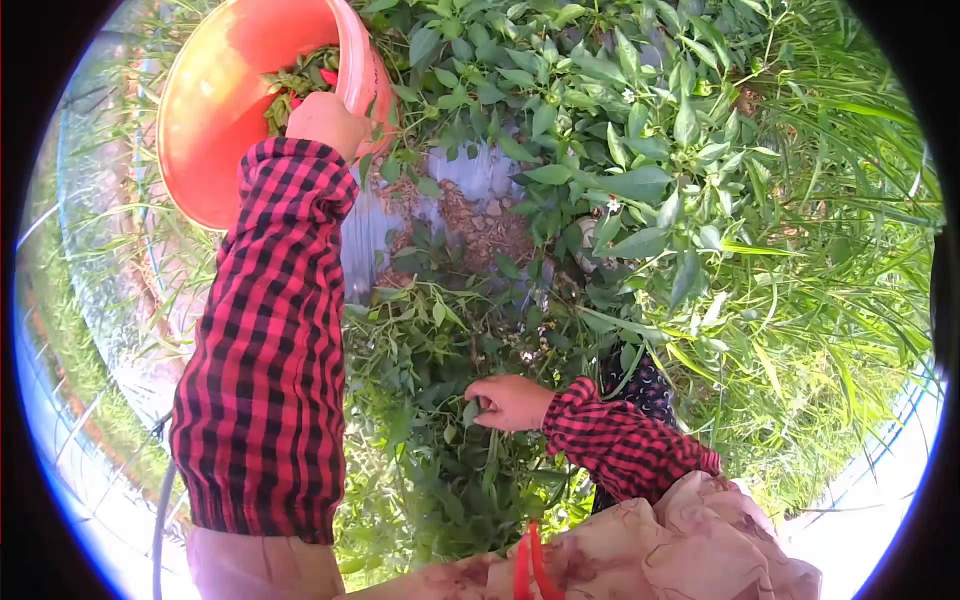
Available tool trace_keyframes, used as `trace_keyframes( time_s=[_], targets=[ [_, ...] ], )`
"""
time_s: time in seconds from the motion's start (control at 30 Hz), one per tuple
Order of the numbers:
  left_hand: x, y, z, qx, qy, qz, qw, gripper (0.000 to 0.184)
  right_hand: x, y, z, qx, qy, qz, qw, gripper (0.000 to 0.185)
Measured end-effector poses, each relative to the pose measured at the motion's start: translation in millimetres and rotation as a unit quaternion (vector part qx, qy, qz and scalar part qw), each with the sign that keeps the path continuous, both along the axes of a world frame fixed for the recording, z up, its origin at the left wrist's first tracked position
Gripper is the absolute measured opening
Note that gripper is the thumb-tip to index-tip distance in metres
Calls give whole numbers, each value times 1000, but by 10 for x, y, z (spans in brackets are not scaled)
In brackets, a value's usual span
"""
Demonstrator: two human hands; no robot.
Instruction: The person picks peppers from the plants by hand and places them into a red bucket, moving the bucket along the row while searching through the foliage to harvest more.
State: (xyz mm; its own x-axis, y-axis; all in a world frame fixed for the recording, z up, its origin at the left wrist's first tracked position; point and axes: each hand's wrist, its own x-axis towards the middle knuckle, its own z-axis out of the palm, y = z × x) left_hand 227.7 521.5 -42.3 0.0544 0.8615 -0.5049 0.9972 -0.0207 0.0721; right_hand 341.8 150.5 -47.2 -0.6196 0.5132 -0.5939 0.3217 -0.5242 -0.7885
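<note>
Amid the leaves at the near middle, the right hand (512, 402) has its thumb and fingers curled nearly together around a green piece (471, 410), leaf or fruit being too small to tell. The pinch looks light, as suits something small among thin stems. That hand points left, its wrist roughly straight and its forearm slanting in low from the near right.

Toward the far left, the left hand (327, 125) lies at the right side of the orange bucket (195, 165), back of the hand up and fingers bent downward. Their tips are hidden, so I cannot tell whether they clasp the rim, hold something or are empty. This arm reaches far and fairly straight, its checked sleeve (265, 350) running from the near edge almost to the bucket.

The bucket leans with its mouth facing left and toward the wearer, which probably makes its inside easier to reach. Green and red pieces (298, 78) lie gathered inside, just beyond the left hand, likely settled there by the tilt.

Farther out, broad-leaved plants (640, 180) fill the far middle and right, a pale ground sheet (485, 170) shows between bucket and foliage, and tall grass (840, 230) borders the right.
</note>
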Motion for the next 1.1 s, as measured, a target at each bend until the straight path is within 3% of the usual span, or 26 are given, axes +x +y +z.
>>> trace_keyframes(
  time_s=[0.17,0.23,0.33,0.43,0.5,0.57,0.6,0.63,0.7,0.73,0.83,0.87,0.9,0.97,1.1],
  targets=[
    [-20,-33,-36,14,-23,-17,999,36,-50,354,271,35,-53,-163,985,31],
    [-10,-34,3,24,-41,-4,999,36,-14,769,441,58,-19,-226,972,32],
    [-24,-8,-6,10,-19,-13,1000,34,196,1533,344,231,-92,-137,959,37],
    [-66,-65,-16,-12,-29,-5,999,34,636,2169,307,375,-281,-161,869,51],
    [-49,-57,38,-35,-48,7,998,33,1202,2478,321,434,-355,-66,825,70],
    [-135,-65,-25,-42,-58,13,997,32,1765,2588,278,423,-461,-1,780,98],
    [-106,-110,49,-35,-61,26,997,33,2000,2732,498,289,-523,100,795,103],
    [-72,-125,94,-31,-63,37,997,34,2301,2799,581,226,-522,127,813,108],
    [-83,-146,104,-45,-34,53,997,32,2710,2860,714,113,-593,260,754,110],
    [-66,-150,142,-37,-39,43,998,31,2896,2832,712,34,-597,265,757,114],
    [-126,-145,100,-23,-58,20,998,31,3335,2515,765,-48,-545,217,808,115],
    [-108,-137,134,-31,-54,35,997,31,3447,2311,739,-21,-531,198,824,102],
    [-97,-149,167,-41,-50,50,997,31,3552,2087,672,-25,-524,199,828,102],
    [-98,-179,187,-43,-48,63,996,32,3645,1728,538,-48,-475,86,874,84],
    [-64,-153,240,-39,-64,73,994,32,3383,1366,502,44,-446,-37,893,69]
  ],
)
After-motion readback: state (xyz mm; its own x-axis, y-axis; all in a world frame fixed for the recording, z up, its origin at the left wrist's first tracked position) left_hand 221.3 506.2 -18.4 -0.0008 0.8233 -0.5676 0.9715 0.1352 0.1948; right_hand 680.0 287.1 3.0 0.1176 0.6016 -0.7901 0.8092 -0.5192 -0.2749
